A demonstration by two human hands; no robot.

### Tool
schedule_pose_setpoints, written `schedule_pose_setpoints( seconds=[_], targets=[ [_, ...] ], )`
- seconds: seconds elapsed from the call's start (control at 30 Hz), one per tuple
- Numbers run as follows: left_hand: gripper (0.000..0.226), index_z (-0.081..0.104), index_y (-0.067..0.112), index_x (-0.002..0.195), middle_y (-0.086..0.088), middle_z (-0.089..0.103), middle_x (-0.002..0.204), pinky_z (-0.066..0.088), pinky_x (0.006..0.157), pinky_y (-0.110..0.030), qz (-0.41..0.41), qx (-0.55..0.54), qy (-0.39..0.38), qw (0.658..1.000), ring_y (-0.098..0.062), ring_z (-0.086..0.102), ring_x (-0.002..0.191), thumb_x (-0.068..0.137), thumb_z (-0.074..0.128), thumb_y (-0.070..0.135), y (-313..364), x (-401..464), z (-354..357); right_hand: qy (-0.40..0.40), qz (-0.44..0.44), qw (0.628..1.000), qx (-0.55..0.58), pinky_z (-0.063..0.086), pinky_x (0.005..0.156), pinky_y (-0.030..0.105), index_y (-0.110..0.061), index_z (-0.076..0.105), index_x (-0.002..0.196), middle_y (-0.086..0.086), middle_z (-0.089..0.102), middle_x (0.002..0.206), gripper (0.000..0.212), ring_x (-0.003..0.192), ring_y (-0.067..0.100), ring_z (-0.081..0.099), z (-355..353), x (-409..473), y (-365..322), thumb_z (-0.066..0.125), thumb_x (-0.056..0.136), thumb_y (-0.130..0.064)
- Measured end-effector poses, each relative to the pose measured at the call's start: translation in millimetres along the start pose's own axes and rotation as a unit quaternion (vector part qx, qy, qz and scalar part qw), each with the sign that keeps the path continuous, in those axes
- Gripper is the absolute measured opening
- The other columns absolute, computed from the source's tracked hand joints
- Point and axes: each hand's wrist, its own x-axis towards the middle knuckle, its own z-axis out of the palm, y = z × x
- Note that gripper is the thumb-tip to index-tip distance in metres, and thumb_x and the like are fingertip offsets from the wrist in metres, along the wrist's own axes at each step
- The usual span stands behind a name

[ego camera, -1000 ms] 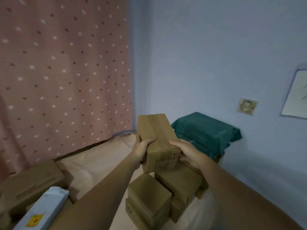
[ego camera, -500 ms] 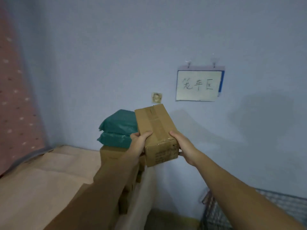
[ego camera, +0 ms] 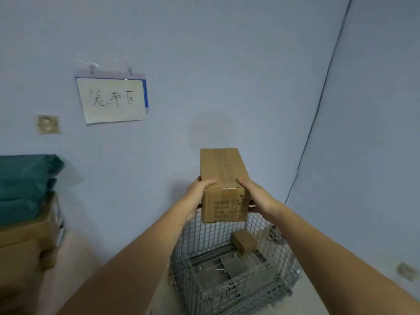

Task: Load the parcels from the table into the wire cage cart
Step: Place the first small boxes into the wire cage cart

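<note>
Left hand (ego camera: 197, 193) and right hand (ego camera: 259, 196) clamped on opposite sides of taped cardboard box (ego camera: 223, 186), thumbs over top edge, fingers wrapped underneath. Box held in air, long axis pointing away, above wire cage cart (ego camera: 229, 272). Small cardboard parcel (ego camera: 243, 244) on cart floor near far wall. At left edge: green bagged parcels (ego camera: 26, 187) stacked on brown cartons (ego camera: 27, 242). Handwritten sign (ego camera: 112, 100) on wall.

Dim, bluish, soft-focus light (wide-angle bending at the edges), faint shadows.
</note>
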Motion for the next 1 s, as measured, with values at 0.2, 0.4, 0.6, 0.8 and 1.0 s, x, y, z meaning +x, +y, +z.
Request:
schedule_pose_setpoints(
  seconds=[0.2,0.4,0.6,0.8,1.0],
  targets=[
    [0.063,0.053,0.028,0.142,0.0,0.073,0.123,0.053,0.099,-0.044,-0.012,0.004,-0.099,0.995,-0.02,0.068,0.112,0.086,0.069,0.051,-25.7,20.1,159.9,0.074,0.034,0.997,-0.009,0.057,0.096,0.046,-0.032,0.06,0.128,-0.004,0.077,0.11,0.063,0.104,0.021,0.073,-147.5,-49.5,57.7,0.059,0.083,-0.077],
    [0.074,0.045,0.031,0.131,0.0,0.072,0.115,0.056,0.092,-0.045,-0.037,0.001,-0.08,0.996,-0.02,0.07,0.103,0.072,0.076,0.062,-65.6,45.4,257.9,0.111,0.075,0.991,0.013,0.053,0.102,0.052,-0.028,0.055,0.134,0.002,0.071,0.12,0.06,0.111,0.027,0.068,-229.3,-54.2,111.9,0.058,0.09,-0.069],
    [0.05,0.05,0.04,0.124,0.011,0.074,0.103,0.053,0.066,-0.031,-0.043,0.018,-0.064,0.997,-0.004,0.075,0.076,0.083,0.073,0.055,-92.0,105.0,287.4,0.106,0.093,0.99,0.031,0.058,0.085,0.041,-0.028,0.053,0.137,-0.002,0.071,0.118,0.062,0.106,0.021,0.069,-258.5,-3.3,154.7,0.059,0.09,-0.068],
    [0.049,0.052,0.033,0.134,0.008,0.075,0.107,0.052,0.067,-0.031,-0.055,0.018,-0.075,0.996,-0.002,0.075,0.076,0.091,0.071,0.046,-113.4,189.1,306.2,0.094,0.101,0.99,0.022,0.058,0.081,0.037,-0.033,0.057,0.132,-0.005,0.076,0.111,0.053,0.103,0.018,0.072,-286.7,70.3,184.0,0.059,0.091,-0.067],
    [0.041,0.052,0.034,0.133,0.004,0.076,0.107,0.055,0.061,-0.029,-0.059,0.029,-0.074,0.995,-0.008,0.076,0.077,0.095,0.065,0.044,-121.6,262.8,334.8,0.075,0.125,0.989,0.016,0.06,0.085,0.039,-0.033,0.064,0.123,-0.003,0.079,0.105,0.042,0.101,0.02,0.074,-326.5,143.7,194.6,0.054,0.095,-0.063]
  ],
)
